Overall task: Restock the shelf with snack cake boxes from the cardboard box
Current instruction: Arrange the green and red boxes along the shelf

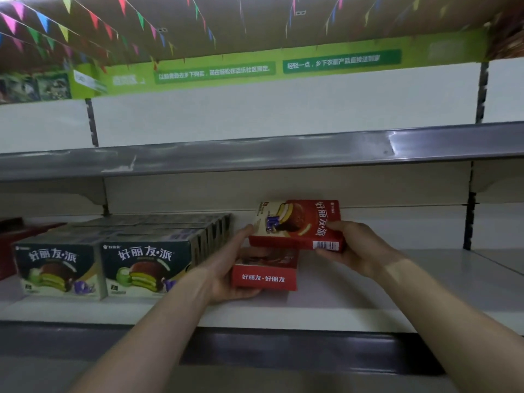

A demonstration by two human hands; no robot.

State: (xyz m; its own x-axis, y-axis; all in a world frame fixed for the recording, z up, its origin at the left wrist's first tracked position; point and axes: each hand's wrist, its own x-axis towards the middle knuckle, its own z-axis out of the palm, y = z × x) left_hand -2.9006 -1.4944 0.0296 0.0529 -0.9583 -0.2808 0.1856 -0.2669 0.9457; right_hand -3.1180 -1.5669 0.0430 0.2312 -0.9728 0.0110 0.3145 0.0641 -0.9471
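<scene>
Head view, centre of the frame: two red snack cake boxes over the white shelf [326,304]. Upper red box [297,224] tilted, printed face toward the camera, gripped at its right end by the right hand [357,251], thumb on top, fingers curled beneath near the barcode. Lower red box [265,272] lying flat, gripped by the left hand [229,268], palm under its left end, fingertips reaching up to touch the upper box's left edge. Left of centre: rows of dark green snack cake boxes [141,268] standing on the same shelf, just beside the left hand. Above: grey shelf edge [255,154], green banner [283,66], coloured pennants [93,19] in the upper left.
</scene>
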